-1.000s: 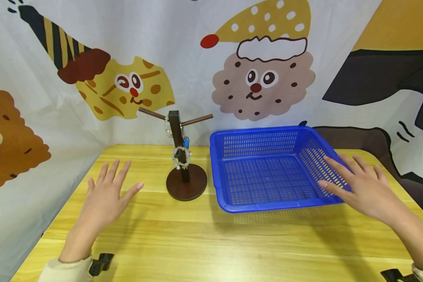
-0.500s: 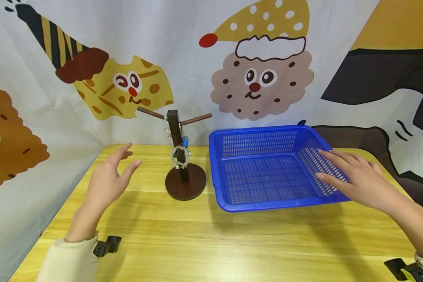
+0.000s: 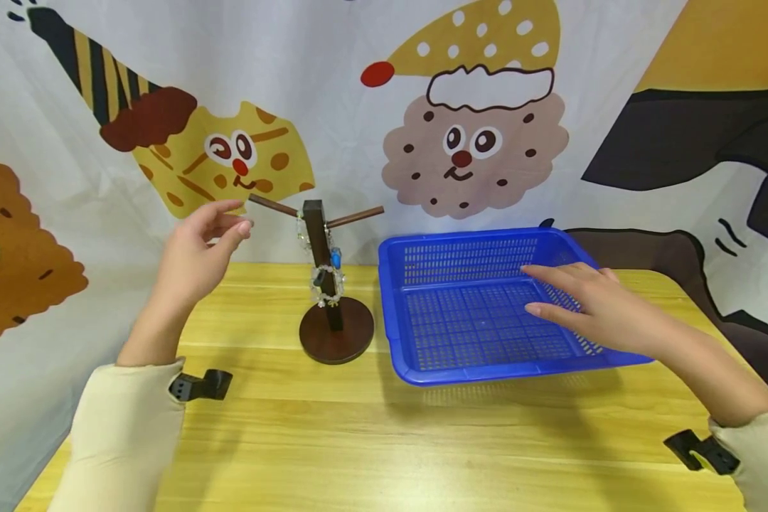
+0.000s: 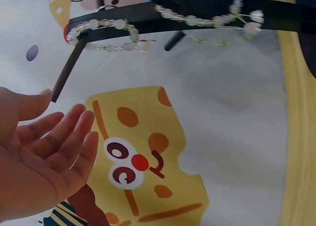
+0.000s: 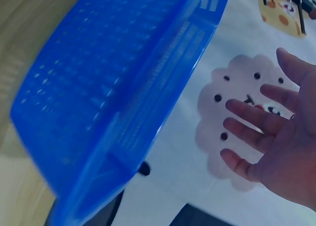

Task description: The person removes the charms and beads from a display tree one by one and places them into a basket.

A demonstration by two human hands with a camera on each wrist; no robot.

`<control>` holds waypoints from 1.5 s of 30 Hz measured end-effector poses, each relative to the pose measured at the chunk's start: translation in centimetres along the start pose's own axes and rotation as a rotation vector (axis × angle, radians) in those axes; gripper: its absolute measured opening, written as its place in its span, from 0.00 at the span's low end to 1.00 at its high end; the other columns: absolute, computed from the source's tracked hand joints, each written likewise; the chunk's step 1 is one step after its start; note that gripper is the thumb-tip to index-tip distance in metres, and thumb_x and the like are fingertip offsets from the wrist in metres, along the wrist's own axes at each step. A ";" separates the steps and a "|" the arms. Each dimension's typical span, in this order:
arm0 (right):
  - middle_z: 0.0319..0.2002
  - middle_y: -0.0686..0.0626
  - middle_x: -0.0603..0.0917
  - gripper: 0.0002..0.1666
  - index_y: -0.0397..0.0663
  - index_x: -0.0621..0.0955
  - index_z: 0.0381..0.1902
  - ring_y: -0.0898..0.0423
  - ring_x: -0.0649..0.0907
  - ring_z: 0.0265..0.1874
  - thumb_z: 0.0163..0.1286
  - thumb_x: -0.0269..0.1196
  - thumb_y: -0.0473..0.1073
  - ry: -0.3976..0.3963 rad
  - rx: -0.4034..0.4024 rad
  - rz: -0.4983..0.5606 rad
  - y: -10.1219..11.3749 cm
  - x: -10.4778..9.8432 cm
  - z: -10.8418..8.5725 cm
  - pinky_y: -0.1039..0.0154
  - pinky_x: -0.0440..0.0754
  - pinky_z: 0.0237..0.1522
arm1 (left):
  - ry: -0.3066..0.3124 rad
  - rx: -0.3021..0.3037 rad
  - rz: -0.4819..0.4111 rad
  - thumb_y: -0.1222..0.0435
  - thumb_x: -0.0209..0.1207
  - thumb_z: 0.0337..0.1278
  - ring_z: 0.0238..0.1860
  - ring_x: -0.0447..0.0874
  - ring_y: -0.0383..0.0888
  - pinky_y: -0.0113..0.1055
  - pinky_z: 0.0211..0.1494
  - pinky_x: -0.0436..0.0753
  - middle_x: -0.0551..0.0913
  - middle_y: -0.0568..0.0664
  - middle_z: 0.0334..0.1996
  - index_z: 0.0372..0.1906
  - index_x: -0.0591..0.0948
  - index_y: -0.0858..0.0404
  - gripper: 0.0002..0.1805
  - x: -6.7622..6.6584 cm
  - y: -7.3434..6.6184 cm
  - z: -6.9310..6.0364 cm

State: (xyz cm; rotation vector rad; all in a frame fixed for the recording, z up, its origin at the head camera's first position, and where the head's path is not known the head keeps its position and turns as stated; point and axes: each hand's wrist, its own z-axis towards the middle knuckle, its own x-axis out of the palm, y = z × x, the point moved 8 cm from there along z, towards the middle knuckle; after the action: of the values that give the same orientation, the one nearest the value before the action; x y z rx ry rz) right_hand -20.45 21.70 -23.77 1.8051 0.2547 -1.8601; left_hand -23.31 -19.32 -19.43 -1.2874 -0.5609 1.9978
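A dark wooden jewellery stand (image 3: pixel 337 343) with slanting pegs stands upright left of the blue basket. Beaded bracelets hang on it, a pale one (image 4: pixel 191 21) and another (image 4: pixel 119 24) nearer the top. My left hand (image 3: pixel 195 256) hovers in the air by the tip of the stand's left peg (image 4: pixel 68 72), fingers loosely bent, holding nothing. Whether it touches the peg I cannot tell. Above the right part of the blue plastic basket (image 3: pixel 392 313) hangs my right hand (image 3: pixel 604 309). Its fingers (image 5: pixel 247 132) are spread and relaxed, with nothing in them.
The basket, of perforated plastic, holds nothing visible. Both stand and basket are on a light wooden table (image 3: pixel 358 441). A white cloth with cartoon biscuits (image 3: pixel 480 163) hangs right behind the table. Dark camera mounts (image 3: pixel 201 385) are strapped at both wrists.
My left hand has risen forward toward the stand's left peg, its spread fingers now bent. The right hand has shifted left over the basket. Stand and basket stay put.
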 end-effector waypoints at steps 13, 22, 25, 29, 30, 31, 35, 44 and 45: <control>0.53 0.46 0.77 0.29 0.46 0.70 0.62 0.45 0.72 0.54 0.64 0.60 0.49 0.057 -0.194 0.009 5.8 0.8 3.9 0.41 0.63 0.49 | -0.008 0.005 0.000 0.59 0.49 0.65 0.30 0.74 0.28 0.20 0.34 0.75 0.81 0.61 0.40 0.52 0.76 0.67 0.18 -0.3 -1.2 2.3; 0.53 0.45 0.77 0.24 0.42 0.74 0.57 0.46 0.72 0.56 0.65 0.60 0.46 0.110 -0.307 0.130 9.3 1.7 6.8 0.46 0.65 0.57 | -0.020 -0.016 0.002 0.59 0.50 0.64 0.29 0.75 0.29 0.20 0.32 0.74 0.82 0.59 0.38 0.49 0.78 0.66 0.17 -0.2 -0.9 2.6; 0.52 0.44 0.78 0.23 0.39 0.75 0.55 0.47 0.75 0.54 0.64 0.60 0.44 0.123 -0.341 0.152 10.5 1.9 7.7 0.50 0.69 0.55 | -0.026 -0.019 0.000 0.59 0.50 0.64 0.28 0.75 0.29 0.21 0.31 0.74 0.82 0.60 0.37 0.47 0.78 0.66 0.16 -0.2 -0.8 2.7; 0.49 0.44 0.80 0.22 0.39 0.75 0.54 0.49 0.78 0.49 0.64 0.60 0.43 0.142 -0.353 0.189 11.9 2.0 8.8 0.53 0.74 0.50 | -0.029 -0.015 0.002 0.59 0.51 0.64 0.27 0.75 0.28 0.21 0.31 0.74 0.82 0.59 0.36 0.46 0.78 0.66 0.16 -0.3 -0.8 2.7; 0.48 0.45 0.80 0.21 0.40 0.75 0.54 0.49 0.79 0.48 0.65 0.60 0.43 0.148 -0.353 0.200 12.2 2.2 9.0 0.54 0.75 0.49 | -0.029 -0.012 0.003 0.59 0.51 0.64 0.27 0.75 0.28 0.21 0.31 0.74 0.82 0.59 0.36 0.46 0.78 0.66 0.16 -0.3 -0.8 2.7; 0.47 0.45 0.81 0.21 0.41 0.76 0.54 0.50 0.79 0.47 0.65 0.59 0.43 0.152 -0.351 0.210 12.4 2.3 9.3 0.55 0.76 0.47 | -0.027 -0.010 0.003 0.59 0.51 0.64 0.27 0.75 0.28 0.21 0.31 0.74 0.82 0.59 0.35 0.46 0.78 0.66 0.16 -0.3 -0.8 2.7; 0.43 0.46 0.82 0.20 0.42 0.76 0.53 0.52 0.80 0.43 0.65 0.59 0.43 0.165 -0.353 0.240 13.4 2.8 10.2 0.57 0.77 0.44 | -0.021 -0.003 0.007 0.59 0.50 0.64 0.27 0.75 0.28 0.21 0.31 0.74 0.82 0.59 0.35 0.46 0.78 0.66 0.16 -0.3 -0.8 2.8; 0.41 0.48 0.82 0.24 0.42 0.72 0.58 0.54 0.80 0.41 0.66 0.58 0.41 0.185 -0.310 0.307 14.9 4.1 12.4 0.62 0.77 0.42 | -0.010 -0.011 0.021 0.58 0.51 0.64 0.27 0.75 0.28 0.22 0.31 0.74 0.82 0.58 0.34 0.45 0.78 0.66 0.16 -0.2 -0.7 3.0; 0.41 0.47 0.82 0.23 0.42 0.72 0.58 0.54 0.80 0.41 0.66 0.58 0.41 0.186 -0.311 0.313 15.1 4.3 12.6 0.62 0.77 0.42 | -0.008 -0.011 0.021 0.58 0.51 0.64 0.27 0.75 0.28 0.22 0.31 0.74 0.82 0.58 0.34 0.45 0.78 0.66 0.16 -0.2 -0.7 3.0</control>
State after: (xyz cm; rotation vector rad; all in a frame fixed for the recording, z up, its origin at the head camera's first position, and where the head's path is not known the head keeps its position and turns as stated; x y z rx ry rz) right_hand -23.83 1.88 -23.39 1.6906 0.2920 -1.3594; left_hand -25.78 -19.02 -17.60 -1.2972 -0.5657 2.0202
